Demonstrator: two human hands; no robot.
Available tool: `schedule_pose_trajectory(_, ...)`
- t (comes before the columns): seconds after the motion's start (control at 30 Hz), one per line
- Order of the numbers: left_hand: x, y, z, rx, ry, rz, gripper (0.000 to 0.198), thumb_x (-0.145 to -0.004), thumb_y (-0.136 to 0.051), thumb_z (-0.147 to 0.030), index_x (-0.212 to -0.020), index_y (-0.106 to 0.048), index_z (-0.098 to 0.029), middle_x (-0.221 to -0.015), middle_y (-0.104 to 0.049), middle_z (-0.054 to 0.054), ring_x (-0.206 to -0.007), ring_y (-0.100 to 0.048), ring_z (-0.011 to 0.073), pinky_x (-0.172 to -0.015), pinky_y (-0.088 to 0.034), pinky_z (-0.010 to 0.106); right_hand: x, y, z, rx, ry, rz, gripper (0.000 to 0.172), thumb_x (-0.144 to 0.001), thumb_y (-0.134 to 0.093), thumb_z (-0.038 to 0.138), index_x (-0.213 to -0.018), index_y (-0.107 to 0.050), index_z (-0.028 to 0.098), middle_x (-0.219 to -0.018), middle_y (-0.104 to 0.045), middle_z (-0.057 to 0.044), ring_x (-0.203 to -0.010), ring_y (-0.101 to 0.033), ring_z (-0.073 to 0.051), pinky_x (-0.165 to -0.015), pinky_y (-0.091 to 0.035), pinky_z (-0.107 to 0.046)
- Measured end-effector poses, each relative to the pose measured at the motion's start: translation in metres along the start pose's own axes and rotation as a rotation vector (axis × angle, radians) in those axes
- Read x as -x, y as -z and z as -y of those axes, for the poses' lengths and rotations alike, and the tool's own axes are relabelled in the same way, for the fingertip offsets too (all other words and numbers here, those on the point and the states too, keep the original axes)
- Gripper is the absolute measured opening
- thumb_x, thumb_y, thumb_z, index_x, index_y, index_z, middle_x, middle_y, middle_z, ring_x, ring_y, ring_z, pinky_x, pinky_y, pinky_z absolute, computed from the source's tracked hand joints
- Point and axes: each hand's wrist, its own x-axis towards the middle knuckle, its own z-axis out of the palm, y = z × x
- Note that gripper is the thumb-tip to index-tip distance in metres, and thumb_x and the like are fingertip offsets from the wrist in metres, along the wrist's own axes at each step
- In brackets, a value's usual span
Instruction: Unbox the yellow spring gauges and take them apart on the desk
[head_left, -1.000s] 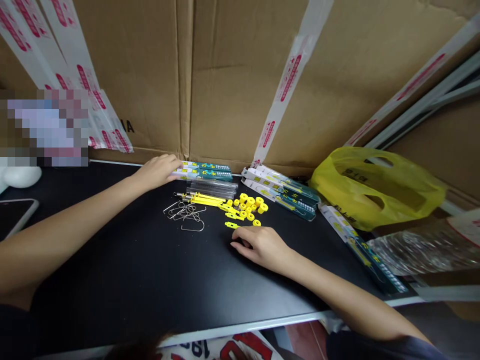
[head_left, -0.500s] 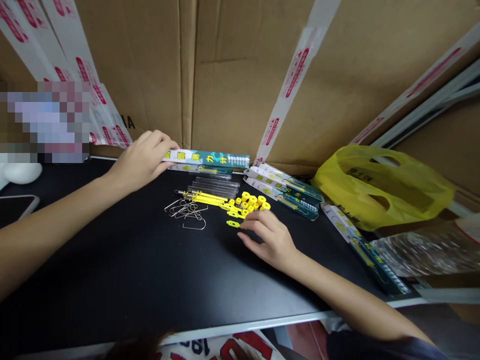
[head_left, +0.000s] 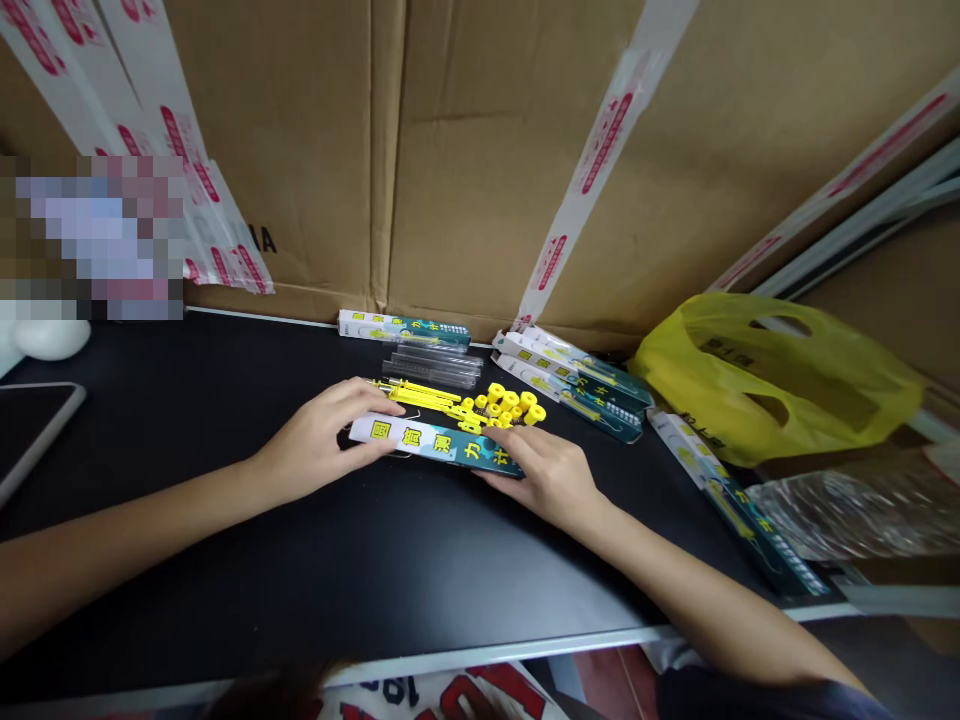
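Between my two hands is a long, narrow cardboard box (head_left: 442, 447), white at its left end and teal at its right, with yellow characters. My left hand (head_left: 322, 440) grips the white end, thumb below and fingers above. My right hand (head_left: 551, 475) is closed around the teal end. Just behind the box lie yellow plastic strips (head_left: 420, 395) with metal ends, yellow caps (head_left: 514, 403) and small springs. Clear plastic tubes (head_left: 435, 365) lie farther back. The bent wire hooks are mostly hidden by the box and my left hand.
Another such box (head_left: 405, 328) lies against the cardboard wall (head_left: 465, 180). Several more boxes (head_left: 577, 385) are piled at right, with one box (head_left: 739, 505) near the edge. A yellow plastic bag (head_left: 780, 380) and clear wrapped plastic (head_left: 862, 505) sit right. A phone-like device (head_left: 37, 435) lies left.
My left hand has brought the box forward from the back of the table to over the hooks. My right hand, empty before beside the yellow parts, now grips the box's other end.
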Motion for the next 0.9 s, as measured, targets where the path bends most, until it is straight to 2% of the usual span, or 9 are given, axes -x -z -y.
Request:
schedule_pose_trajectory(0.07,-0.001,-0.002,0.002,0.18,0.127,-0.064,0.024,-0.09,-0.049,-0.029,-0.106,-0.063,-0.019,-0.109,-0.059,0.005,-0.103,-0.056,0.0187,-0.091,-0.046,0.032,0.0,0.001,-0.005,0.015,-0.004,-0.036,0.032,-0.086,-0.058,0.039,-0.107,-0.059,0.015,-0.087,-0.071,-0.008,-0.073,-0.066,-0.018,-0.064,-0.05,-0.026)
schedule_pose_trajectory(0.13,-0.002,-0.006,0.002,0.362,0.266,-0.099,0.024,-0.088,-0.048,-0.028,-0.103,-0.065,-0.018,-0.107,-0.062,0.005,-0.099,-0.059,0.0191,-0.084,-0.051,0.03,-0.001,0.005,-0.012,0.034,0.013,-0.059,0.034,-0.085,-0.059,0.041,-0.107,-0.06,0.014,-0.086,-0.071,-0.008,-0.072,-0.067,-0.018,-0.063,-0.05,-0.026)
schedule_pose_trajectory(0.23,-0.002,-0.012,0.002,0.613,0.455,-0.043,0.03,-0.082,-0.055,-0.032,-0.105,-0.065,-0.016,-0.107,-0.065,0.008,-0.088,-0.064,0.0207,-0.065,-0.057,0.027,-0.002,0.012,-0.023,0.045,0.068,-0.057,0.039,-0.084,-0.06,0.042,-0.111,-0.06,0.014,-0.083,-0.071,-0.007,-0.07,-0.066,-0.018,-0.061,-0.049,-0.026)
schedule_pose_trajectory(0.3,-0.002,-0.014,0.003,0.737,0.526,0.005,0.034,-0.08,-0.058,-0.034,-0.108,-0.065,-0.016,-0.109,-0.065,0.009,-0.086,-0.066,0.0218,-0.059,-0.057,0.026,-0.003,0.015,-0.028,0.043,0.084,-0.056,0.04,-0.083,-0.061,0.043,-0.111,-0.06,0.014,-0.082,-0.071,-0.007,-0.068,-0.066,-0.017,-0.059,-0.048,-0.025)
schedule_pose_trajectory(0.43,-0.002,-0.014,0.004,0.876,0.572,0.023,0.036,-0.077,-0.063,-0.034,-0.108,-0.066,-0.017,-0.107,-0.067,0.011,-0.085,-0.068,0.0229,-0.06,-0.059,0.026,-0.005,0.019,-0.033,0.014,0.083,-0.055,0.039,-0.082,-0.062,0.043,-0.11,-0.061,0.015,-0.085,-0.071,-0.008,-0.068,-0.066,-0.017,-0.059,-0.049,-0.025)
schedule_pose_trajectory(0.57,-0.001,-0.014,0.005,0.927,0.551,0.014,0.036,-0.076,-0.065,-0.034,-0.108,-0.067,-0.018,-0.105,-0.068,0.011,-0.081,-0.069,0.0229,-0.059,-0.059,0.028,-0.004,0.021,-0.034,-0.021,0.069,-0.027,0.037,-0.082,-0.062,0.042,-0.11,-0.061,0.017,-0.089,-0.072,-0.008,-0.071,-0.067,-0.018,-0.063,-0.051,-0.027)
schedule_pose_trajectory(0.9,0.001,-0.017,0.006,0.906,0.524,0.051,0.033,-0.077,-0.062,-0.029,-0.108,-0.066,-0.017,-0.104,-0.068,0.011,-0.08,-0.068,0.0209,-0.059,-0.059,0.026,-0.004,0.021,-0.036,-0.026,0.091,-0.014,0.036,-0.082,-0.062,0.041,-0.108,-0.061,0.016,-0.085,-0.072,-0.008,-0.071,-0.067,-0.018,-0.062,-0.05,-0.027)
